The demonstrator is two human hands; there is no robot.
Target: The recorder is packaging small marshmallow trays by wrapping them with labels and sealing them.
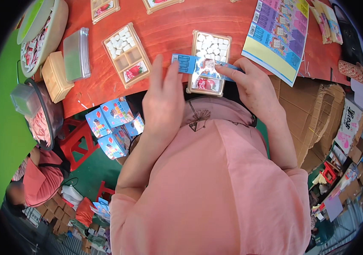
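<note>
In front of me stands a tan plastic tray box (205, 88) with a clear lid, holding small white pieces and a red-printed packet. Across its middle lies a printed blue paper band (185, 63), sticking out past the left edge. My right hand (259, 87) is closed on the band's right part, a digit pressed onto the box top. My left hand (163, 100), a little blurred, has its fingers stretched out near the band's left end and holds nothing. Left of it sits a similar tray box (127, 55) with white pieces, an unfilled compartment and a red packet.
Printed sheets (277, 36) lie at the right. Clear lids (76, 54) and tan trays (57, 76) are stacked at the left, beside a tub of packets (58, 25). Blue printed bands (114, 123) hang below the red table's edge. A person (43, 182) sits at lower left.
</note>
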